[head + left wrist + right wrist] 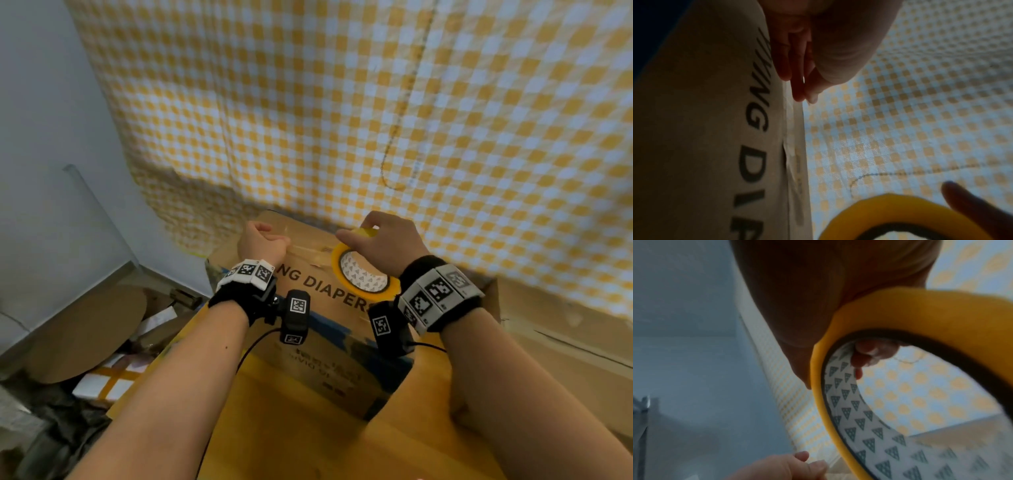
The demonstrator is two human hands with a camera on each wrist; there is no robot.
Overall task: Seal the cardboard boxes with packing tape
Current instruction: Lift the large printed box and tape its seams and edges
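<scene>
A brown cardboard box [318, 308] printed "NG DIAPERS" stands in front of me in the head view. My left hand [274, 241] is over its far left top edge and pinches the free end of a clear tape strip [310, 253] between thumb and fingers [797, 91]. The strip runs right along the box top [795, 146] to a yellow tape roll [359, 275]. My right hand [380, 240] grips that roll, with fingers [867, 353] curled through its triangle-patterned core [857, 417] and the thumb on the yellow rim [910, 318].
A yellow-and-white checked cloth [342, 102] hangs close behind the box. A grey wall [51, 102] is on the left, with cardboard scraps and packages [96, 342] on the floor below it. More cardboard [555, 329] lies at the right. A yellow surface [308, 435] lies before the box.
</scene>
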